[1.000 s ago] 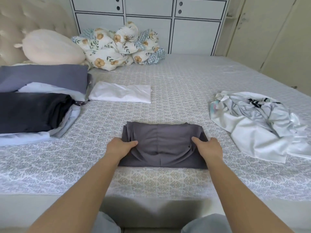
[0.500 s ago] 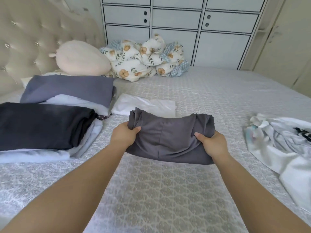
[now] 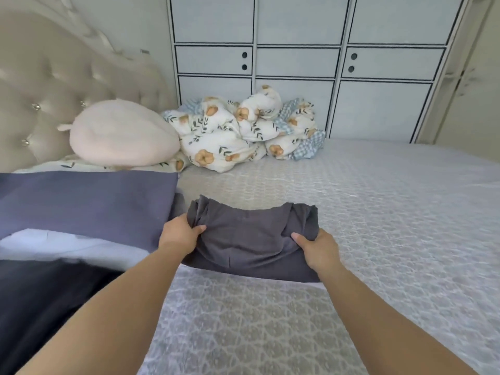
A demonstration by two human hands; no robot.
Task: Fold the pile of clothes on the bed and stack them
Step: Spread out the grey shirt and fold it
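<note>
At frame centre, the folded garment point(image 3: 254, 239) is sitting between the left hand point(image 3: 178, 234) and right hand point(image 3: 319, 247); folded stacks point(image 3: 81, 212) are lying left, bundled bedding point(image 3: 243, 128) behind, all on the bed point(image 3: 378, 212).

To my right the bed point(image 3: 392, 212) lay flat and bare, so a hand could slide there. On my left the stack of folded clothes point(image 3: 81, 212) stood close by my left hand point(image 3: 180, 234). Far ahead, the round pillow point(image 3: 121, 133) and flowery quilt point(image 3: 238, 131) blocked the way.
</note>
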